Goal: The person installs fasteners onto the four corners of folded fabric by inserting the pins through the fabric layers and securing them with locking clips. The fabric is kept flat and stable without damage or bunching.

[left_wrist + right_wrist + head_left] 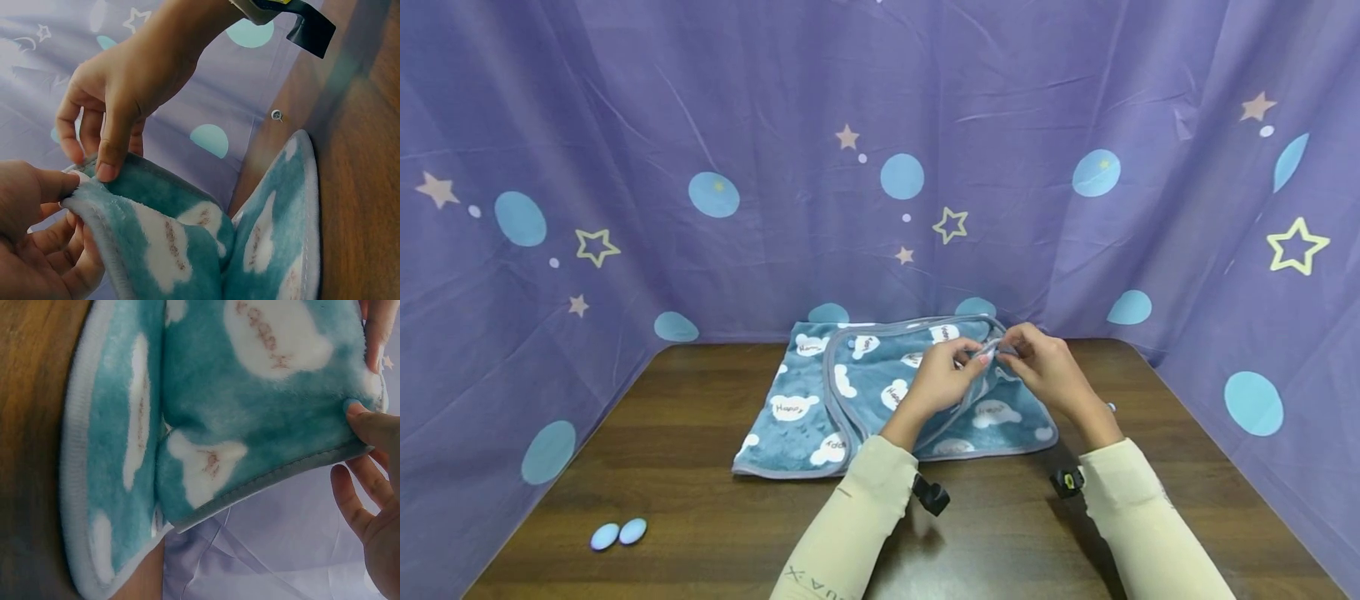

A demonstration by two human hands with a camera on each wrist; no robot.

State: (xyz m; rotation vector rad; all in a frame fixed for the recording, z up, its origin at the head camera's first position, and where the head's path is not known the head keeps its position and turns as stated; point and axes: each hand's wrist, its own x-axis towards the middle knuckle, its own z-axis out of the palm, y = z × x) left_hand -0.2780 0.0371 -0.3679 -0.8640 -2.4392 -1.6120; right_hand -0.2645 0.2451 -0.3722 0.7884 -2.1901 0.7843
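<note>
A teal baby blanket (880, 367) with white cloud patches and grey edging lies folded at the back of the table. My left hand (942, 377) pinches its raised edge near the right side. Close beside it, my right hand (1043, 367) pinches the same edge between thumb and fingers. In the left wrist view, thumb and fingers of both hands meet at the lifted flap (159, 237), with another layer below. A light blue bit shows by the right thumb in the right wrist view; I cannot tell what it is.
Two light blue ovals (618, 534) lie side by side at the table's front left. A small round whitish piece (277, 115) sits beyond the blanket's right side. Purple curtain (790, 208) with stars and dots surrounds the brown wooden table (700, 508).
</note>
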